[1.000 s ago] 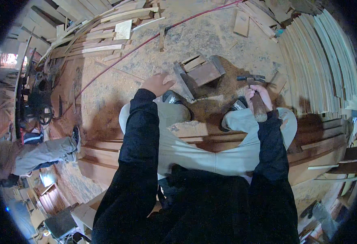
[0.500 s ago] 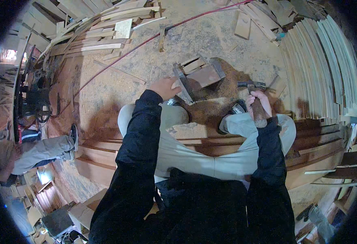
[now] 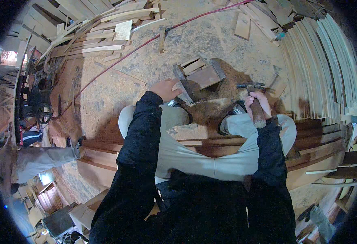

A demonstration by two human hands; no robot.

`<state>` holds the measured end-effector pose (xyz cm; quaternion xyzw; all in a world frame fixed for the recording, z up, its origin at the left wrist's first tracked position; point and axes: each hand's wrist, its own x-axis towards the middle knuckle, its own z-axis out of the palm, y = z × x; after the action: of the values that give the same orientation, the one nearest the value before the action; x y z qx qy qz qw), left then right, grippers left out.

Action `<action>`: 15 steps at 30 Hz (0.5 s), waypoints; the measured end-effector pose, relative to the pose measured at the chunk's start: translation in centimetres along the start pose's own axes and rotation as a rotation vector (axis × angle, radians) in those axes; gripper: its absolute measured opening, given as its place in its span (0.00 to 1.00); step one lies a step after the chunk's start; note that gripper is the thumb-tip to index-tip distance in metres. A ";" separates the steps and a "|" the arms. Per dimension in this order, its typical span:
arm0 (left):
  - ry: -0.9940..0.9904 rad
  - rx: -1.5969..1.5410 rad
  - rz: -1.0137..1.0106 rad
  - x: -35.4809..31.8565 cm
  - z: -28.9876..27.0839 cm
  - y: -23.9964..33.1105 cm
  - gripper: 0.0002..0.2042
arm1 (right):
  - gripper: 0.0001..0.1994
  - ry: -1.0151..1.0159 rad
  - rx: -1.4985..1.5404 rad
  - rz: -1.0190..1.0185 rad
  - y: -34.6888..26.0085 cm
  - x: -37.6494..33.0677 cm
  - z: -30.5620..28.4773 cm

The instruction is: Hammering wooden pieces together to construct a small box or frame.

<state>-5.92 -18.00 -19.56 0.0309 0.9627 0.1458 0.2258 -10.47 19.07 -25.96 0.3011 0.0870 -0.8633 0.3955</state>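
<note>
My right hand (image 3: 260, 103) is closed round the wooden handle of a hammer (image 3: 258, 116), its dark metal head pointing away from me above the floor. A low, box-like brown piece (image 3: 204, 77) with raised dark end pieces stands on the floor between and beyond my feet. Pale wood pieces (image 3: 193, 65) sit in its far part. At its left end piece (image 3: 184, 90), my left hand (image 3: 165, 89) has its fingers bent over the edge; the fingertips are partly hidden.
Sawdust covers the floor around the piece. Stacked thin boards (image 3: 321, 69) stand at the right, and loose wood strips (image 3: 101, 36) lie at the far left. A red hose (image 3: 138, 49) crosses the floor. Another person's leg (image 3: 48, 160) shows at the left, near a dark machine (image 3: 42, 93).
The other person's leg at the left has shifted downward in the picture. My left fingers have drawn in slightly at the end piece. The hammer and right hand have hardly moved.
</note>
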 end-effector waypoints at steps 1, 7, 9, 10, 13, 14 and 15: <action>-0.004 -0.002 -0.006 -0.1 0.0 0.1 0.30 | 0.06 0.005 -0.007 -0.006 -0.1 0.1 -0.1; -0.023 -0.003 -0.022 0.4 0.2 -0.1 0.30 | 0.06 0.035 0.040 0.039 -0.4 0.0 -0.1; -0.002 0.034 -0.028 0.6 0.8 0.3 0.32 | 0.06 0.031 0.031 0.035 -0.2 -0.1 0.3; 0.023 0.073 -0.036 0.6 1.1 0.6 0.34 | 0.06 0.023 0.020 0.032 -0.1 -0.1 0.4; 0.218 0.361 0.063 1.0 4.5 3.4 0.39 | 0.05 0.025 -0.005 0.045 -0.6 0.4 -0.5; 0.219 0.307 0.086 1.4 5.5 3.6 0.44 | 0.05 0.026 -0.009 0.047 -0.7 0.4 -0.5; 0.221 0.304 0.083 1.7 6.3 3.5 0.44 | 0.05 0.026 0.020 0.075 -0.7 0.5 -0.5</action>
<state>-4.68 -12.75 -24.62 0.0883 0.9905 0.0102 0.1053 -10.99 19.42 -26.68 0.3194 0.0721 -0.8447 0.4234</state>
